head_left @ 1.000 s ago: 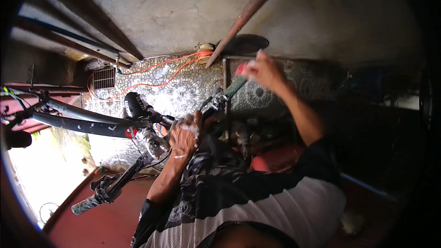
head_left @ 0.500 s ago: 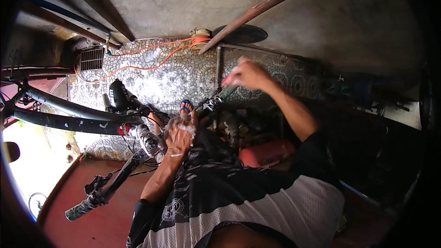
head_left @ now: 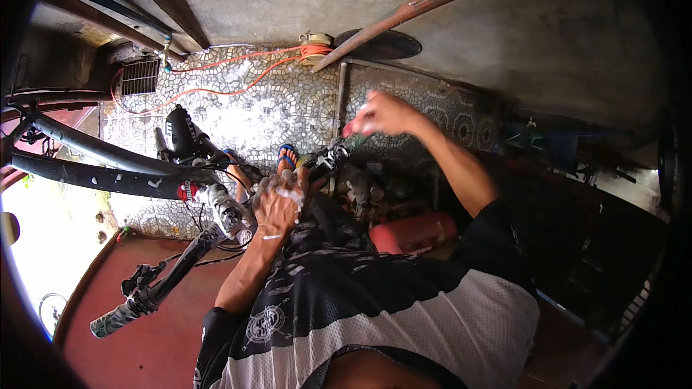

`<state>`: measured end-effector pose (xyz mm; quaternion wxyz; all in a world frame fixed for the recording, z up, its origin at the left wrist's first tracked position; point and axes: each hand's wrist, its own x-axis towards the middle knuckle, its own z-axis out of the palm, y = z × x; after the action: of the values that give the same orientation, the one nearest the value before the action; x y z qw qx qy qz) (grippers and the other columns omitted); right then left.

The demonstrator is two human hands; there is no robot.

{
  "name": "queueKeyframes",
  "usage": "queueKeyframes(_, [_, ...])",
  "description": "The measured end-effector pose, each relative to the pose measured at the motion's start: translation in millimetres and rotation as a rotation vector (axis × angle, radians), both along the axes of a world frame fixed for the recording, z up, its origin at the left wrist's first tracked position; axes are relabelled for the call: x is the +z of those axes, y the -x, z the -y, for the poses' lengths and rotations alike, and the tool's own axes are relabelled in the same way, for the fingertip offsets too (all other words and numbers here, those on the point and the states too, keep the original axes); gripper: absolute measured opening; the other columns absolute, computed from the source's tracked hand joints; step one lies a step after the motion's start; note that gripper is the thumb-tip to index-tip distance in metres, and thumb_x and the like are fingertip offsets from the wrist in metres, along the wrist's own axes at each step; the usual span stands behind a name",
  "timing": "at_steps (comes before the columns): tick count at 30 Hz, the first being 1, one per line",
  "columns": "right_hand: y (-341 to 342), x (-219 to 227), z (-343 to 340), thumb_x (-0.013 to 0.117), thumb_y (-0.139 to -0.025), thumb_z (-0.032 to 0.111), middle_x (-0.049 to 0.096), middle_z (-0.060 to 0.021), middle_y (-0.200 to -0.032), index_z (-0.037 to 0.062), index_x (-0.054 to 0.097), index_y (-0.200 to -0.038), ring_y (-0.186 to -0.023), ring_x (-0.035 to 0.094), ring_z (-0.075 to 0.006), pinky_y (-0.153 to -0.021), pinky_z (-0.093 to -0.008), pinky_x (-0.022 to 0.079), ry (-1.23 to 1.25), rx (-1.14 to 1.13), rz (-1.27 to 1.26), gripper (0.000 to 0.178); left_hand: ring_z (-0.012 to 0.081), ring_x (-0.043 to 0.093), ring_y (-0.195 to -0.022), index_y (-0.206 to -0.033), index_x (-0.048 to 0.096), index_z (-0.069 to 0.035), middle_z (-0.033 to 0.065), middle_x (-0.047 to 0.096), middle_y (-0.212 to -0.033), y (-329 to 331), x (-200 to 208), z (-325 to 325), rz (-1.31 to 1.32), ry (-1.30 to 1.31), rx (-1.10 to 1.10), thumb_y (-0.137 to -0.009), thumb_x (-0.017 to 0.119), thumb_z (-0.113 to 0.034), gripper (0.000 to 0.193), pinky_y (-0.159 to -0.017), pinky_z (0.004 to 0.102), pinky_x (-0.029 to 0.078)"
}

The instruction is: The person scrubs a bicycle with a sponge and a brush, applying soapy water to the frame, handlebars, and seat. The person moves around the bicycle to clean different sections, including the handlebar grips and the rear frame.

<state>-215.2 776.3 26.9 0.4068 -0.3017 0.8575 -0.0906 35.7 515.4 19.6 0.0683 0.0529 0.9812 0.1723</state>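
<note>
A bicycle's black frame [head_left: 108, 176] comes in from the left, flecked with white foam. Its handlebar [head_left: 180, 266] slants across in front of me, and a green patterned grip [head_left: 114, 319] caps the near-left end. My left hand [head_left: 280, 202], wet and foamy, is closed round the bar just right of the stem [head_left: 232, 217]. Past it are the brake lever and clamp [head_left: 333, 155] at the bar's other end. Over that end my right hand [head_left: 386, 114] is closed, slightly blurred, with a small red-pink thing [head_left: 351, 130] at its fingertips; its kind is unclear.
An orange hose [head_left: 209, 91] runs over the mosaic-tiled floor [head_left: 238, 119] to a coil by the wall. A drain grate [head_left: 139, 77] lies at far left. A wooden pole [head_left: 418, 7] leans across the top right. A red rounded object [head_left: 413, 233] sits beside my leg.
The whole view has shifted slightly. My right hand has moved a little at the far end of the bar, while my left hand keeps its hold.
</note>
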Motion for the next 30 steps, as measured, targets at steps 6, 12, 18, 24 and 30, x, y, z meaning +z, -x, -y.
queueKeyframes(6, [1,5,-12,0.077,-0.09,0.044,0.066,-0.0161,-0.088,0.016,0.083,-0.106,-0.091,0.06,-0.028,-0.083,-0.0401,0.05,-0.03,-0.139,-0.125,0.033,0.0323,0.071,-0.08,-0.109,0.067,-0.01,0.0175,0.069,-0.096,4,4,1,-0.008,-0.016,-0.003,-0.098,0.06,-0.056,0.048,-0.066,0.0451,0.056])
queueKeyframes(12, [-40,12,-11,0.075,-0.092,0.047,0.058,-0.0152,-0.094,0.0224,0.082,-0.109,-0.089,0.062,-0.0316,-0.081,-0.0422,0.051,0.189,-0.228,-0.225,0.032,0.0321,0.071,-0.076,-0.115,0.069,-0.015,0.0122,0.07,-0.086,5,-2,3,-0.022,-0.032,-0.002,-0.097,0.062,-0.056,0.045,-0.068,0.0469,0.055])
queueKeyframes(18, [-112,9,4,0.079,-0.089,0.044,0.056,-0.0111,-0.101,0.0242,0.078,-0.119,-0.09,0.064,-0.0273,-0.076,-0.0394,0.055,0.434,-0.363,-0.365,0.036,0.0318,0.071,-0.068,-0.106,0.07,-0.01,0.012,0.072,-0.079,11,-2,3,-0.002,0.009,0.037,-0.101,0.057,-0.056,0.048,-0.07,0.0452,0.056])
queueKeyframes(24, [-114,-11,-2,0.086,-0.084,0.029,0.061,-0.0095,-0.096,0.022,0.078,-0.117,-0.088,0.063,-0.0266,-0.075,-0.0392,0.055,0.327,-0.748,-0.778,0.035,0.0347,0.072,-0.071,-0.1,0.069,-0.008,0.0154,0.071,-0.076,23,10,5,-0.006,-0.009,0.023,-0.099,0.06,-0.057,0.05,-0.065,0.047,0.055])
queueKeyframes(30, [-131,-24,10,0.076,-0.093,0.045,0.06,-0.0153,-0.103,0.0199,0.076,-0.119,-0.095,0.064,-0.0314,-0.08,-0.0435,0.055,0.487,-0.748,-0.6,0.036,0.0364,0.071,-0.066,-0.097,0.067,-0.008,0.0151,0.069,-0.074,31,20,1,-0.045,-0.047,0.064,-0.097,0.067,-0.05,0.043,-0.057,0.0491,0.054])
